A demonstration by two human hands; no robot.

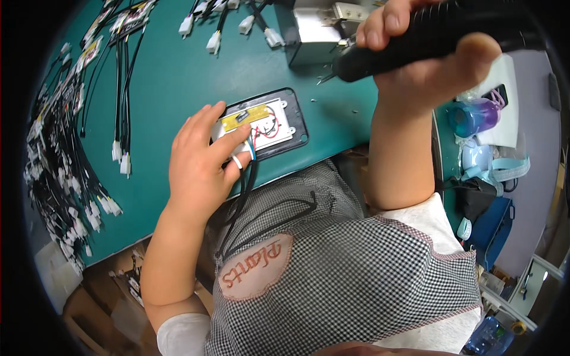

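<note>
My left hand (pixel 199 154) lies over a shallow black plastic housing (pixel 300 113) on the table, its fingers bent around the near left side. Inside the housing sits a white circuit board (pixel 284 121) with a strip of yellow tape (pixel 261 113) and thin red, black, white and blue wires. One fingertip presses by the tape; the thumb is beside black cables (pixel 252 178) leaving the housing. Raised at the upper right, my right hand (pixel 415 77) is closed around a black electric screwdriver (pixel 409 47). Its thin metal bit points left, apart from the housing.
A large bundle of black cables with white connectors (pixel 71 190) covers the table's left side. More white connectors (pixel 214 41) lie at the far edge, beside a metal box-shaped device (pixel 309 32). Small screws (pixel 355 111) lie near the housing. A purple-blue cup (pixel 475 117) stands at right.
</note>
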